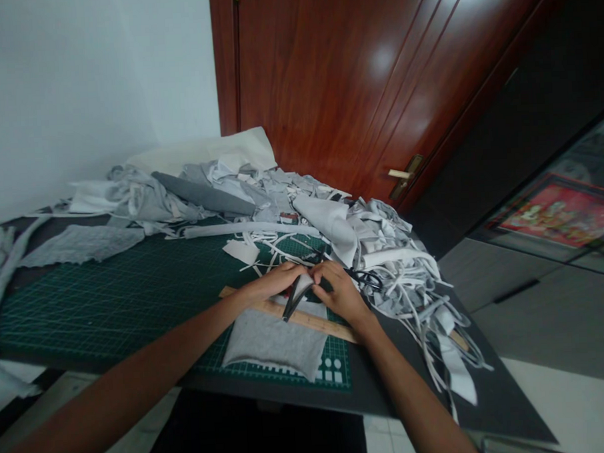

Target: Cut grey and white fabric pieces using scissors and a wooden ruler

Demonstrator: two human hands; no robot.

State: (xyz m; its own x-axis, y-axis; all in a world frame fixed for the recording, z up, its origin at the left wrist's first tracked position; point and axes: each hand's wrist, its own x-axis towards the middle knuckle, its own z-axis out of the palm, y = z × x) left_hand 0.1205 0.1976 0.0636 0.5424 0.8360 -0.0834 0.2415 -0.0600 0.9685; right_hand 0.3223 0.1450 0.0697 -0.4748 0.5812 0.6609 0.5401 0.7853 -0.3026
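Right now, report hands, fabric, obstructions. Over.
Left hand, right hand on pale fabric over wooden ruler. Grey fabric on green cutting mat. Black-handled scissors by right hand.

The left arm (138,370) and the right arm (414,395) reach forward and in toward each other, and the left hand (274,282) and the right hand (341,294) bend down, palms low, with their fingers (304,270) close together.
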